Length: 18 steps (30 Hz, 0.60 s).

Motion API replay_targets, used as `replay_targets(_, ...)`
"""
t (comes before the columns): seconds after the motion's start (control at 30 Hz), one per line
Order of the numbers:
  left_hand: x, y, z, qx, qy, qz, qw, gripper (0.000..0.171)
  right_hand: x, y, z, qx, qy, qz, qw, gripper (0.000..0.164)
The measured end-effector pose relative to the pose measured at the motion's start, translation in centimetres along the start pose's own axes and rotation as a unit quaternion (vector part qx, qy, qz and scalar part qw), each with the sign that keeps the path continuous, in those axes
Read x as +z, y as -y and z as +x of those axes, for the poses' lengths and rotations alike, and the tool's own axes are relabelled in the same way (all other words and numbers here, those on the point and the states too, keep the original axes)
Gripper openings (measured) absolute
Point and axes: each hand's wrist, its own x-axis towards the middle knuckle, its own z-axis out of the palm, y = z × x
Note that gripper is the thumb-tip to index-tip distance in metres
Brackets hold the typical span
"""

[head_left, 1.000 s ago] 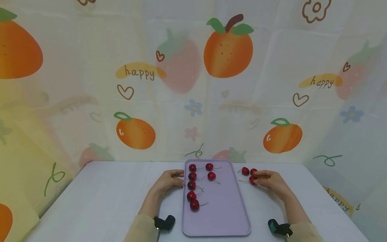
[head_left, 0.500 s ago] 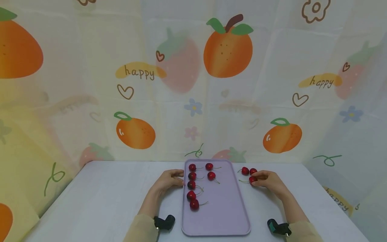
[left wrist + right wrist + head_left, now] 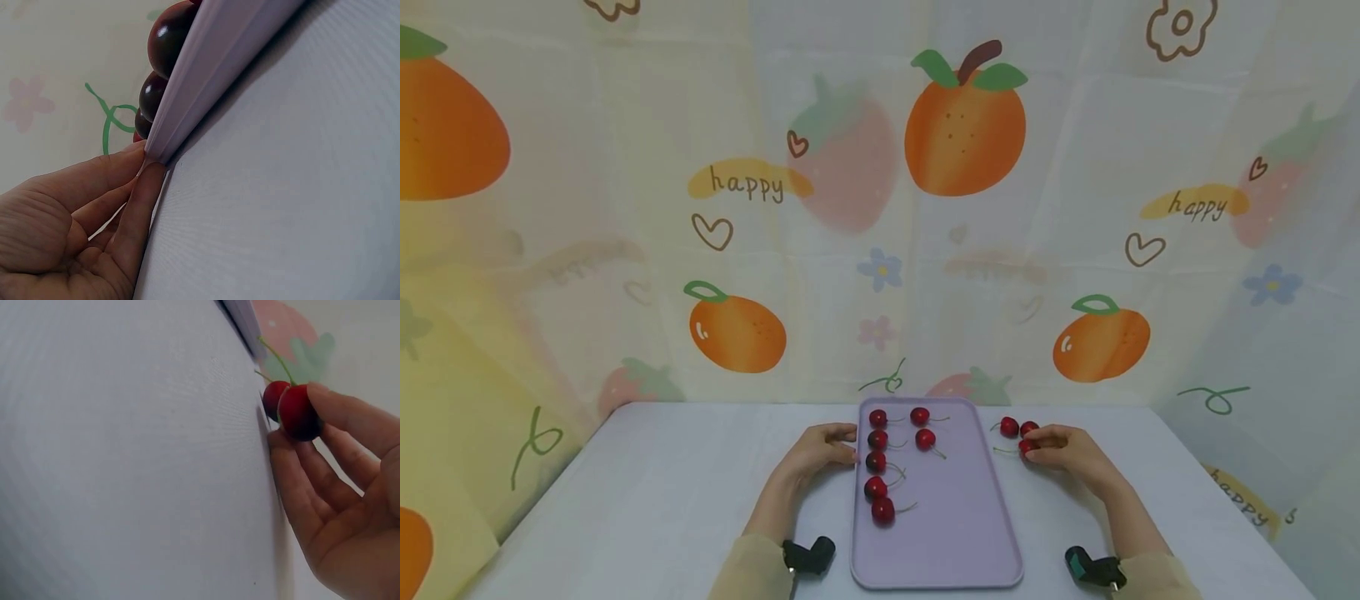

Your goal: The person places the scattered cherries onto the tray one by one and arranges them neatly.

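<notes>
A lilac rectangular tray lies on the white table, with several dark red cherries on it. Five-odd fruits aside, one cherry marks the near end of a column along the tray's left side. My left hand pinches the left rim, thumb and a finger on either side of the tray edge in the left wrist view. To the right of the tray, my right hand holds a cherry between thumb and fingers, its green stem pointing away from the hand. Another cherry shows just behind it.
Beyond the right fingers are two loose cherries, one of them nearer the tray. A shorter pair, including one cherry, lies near the tray's far middle. A fruit-printed cloth hangs behind the white table.
</notes>
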Motion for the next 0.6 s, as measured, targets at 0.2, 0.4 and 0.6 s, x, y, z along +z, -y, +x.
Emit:
replay_targets(0.2, 0.03, 0.02, -0.11, 0.000, -0.002, 0.003, 1.0000, 0.054, -0.33, 0.08, -0.05, 0.003, 0.015, 0.008, 1.000, 0.047)
replay_targets(0.4, 0.06, 0.05, -0.05, -0.001, -0.003, 0.001, 1.0000, 0.054, -0.52, 0.45, 0.01, -0.002, 0.029, 0.040, 0.999, 0.051)
replay_targets(0.6, 0.01, 0.13, 0.09, -0.002, -0.002, 0.001, 1.0000, 0.054, -0.29, 0.95, 0.12, -0.011, 0.051, 0.086, 0.995, 0.054)
